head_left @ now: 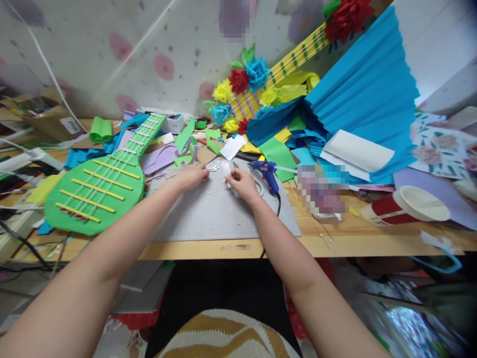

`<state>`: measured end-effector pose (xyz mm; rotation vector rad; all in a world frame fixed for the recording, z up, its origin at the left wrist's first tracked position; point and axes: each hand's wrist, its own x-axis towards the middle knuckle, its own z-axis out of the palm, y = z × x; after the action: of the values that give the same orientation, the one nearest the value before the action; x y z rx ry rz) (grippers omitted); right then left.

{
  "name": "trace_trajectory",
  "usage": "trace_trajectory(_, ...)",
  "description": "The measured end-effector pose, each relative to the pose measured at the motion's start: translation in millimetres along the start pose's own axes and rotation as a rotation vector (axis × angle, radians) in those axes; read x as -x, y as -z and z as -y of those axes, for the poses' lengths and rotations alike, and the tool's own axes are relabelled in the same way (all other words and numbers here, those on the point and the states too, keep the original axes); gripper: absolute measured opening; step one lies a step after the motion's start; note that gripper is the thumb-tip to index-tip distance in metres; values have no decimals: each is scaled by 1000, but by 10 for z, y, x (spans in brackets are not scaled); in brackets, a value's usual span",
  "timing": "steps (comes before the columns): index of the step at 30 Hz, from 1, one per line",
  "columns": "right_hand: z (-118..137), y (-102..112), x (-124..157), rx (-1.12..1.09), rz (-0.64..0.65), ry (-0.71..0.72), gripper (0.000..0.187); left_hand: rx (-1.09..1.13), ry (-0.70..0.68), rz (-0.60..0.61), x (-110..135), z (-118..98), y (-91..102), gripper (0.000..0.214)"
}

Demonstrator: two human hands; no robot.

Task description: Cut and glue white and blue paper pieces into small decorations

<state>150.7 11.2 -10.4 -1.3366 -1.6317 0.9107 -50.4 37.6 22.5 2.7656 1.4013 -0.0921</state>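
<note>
Here, my right grip [242, 184] pinches white paper piece [226, 169]; small white scraps [213, 168] lie just beside my left grip [193, 177], open or closed cannot tell.

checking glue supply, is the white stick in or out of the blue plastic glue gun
In, partly: the white stick juts from the back of the blue plastic glue gun.

A yellow stringed paper instrument [298, 54], decked with red, blue and yellow paper roses [257, 73], is seen before a patterned wall [89, 30], beside a pleated blue paper sheet [368, 109]. A lidded red-and-white cup [404, 205] is set at right on the wooden table [350, 243]; a cardboard box [48, 117] is placed at far left.
</note>
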Motion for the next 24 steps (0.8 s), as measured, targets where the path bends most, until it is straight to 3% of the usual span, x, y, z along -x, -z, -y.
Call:
trace_trajectory(3,-25,-13,-8,-7,-4,-4,12,31,-45,-31,4,42,-55,16)
trace_trajectory(6,-30,-18,-13,-16,-3,-10,12,109,-13,-149,41,39,-72,15)
trace_trajectory(11,-4,5,-13,-36,2,-17,12,458,312,-550,64,-61,95,13)
trace_trajectory(14,14,10,-7,-76,10,-23,14,737,402,-690,43,-167,93,10)
trace_trajectory(17,30,-12,8,-109,12,-35,16,1111,386,-636,34,-297,-82,6)
trace_trajectory(20,51,-52,19,-189,56,-40,16,1447,417,-507,74,-419,-277,19)
trace_trajectory(24,106,-87,17,-297,156,-99,15,1483,428,-554,145,-481,-353,26)
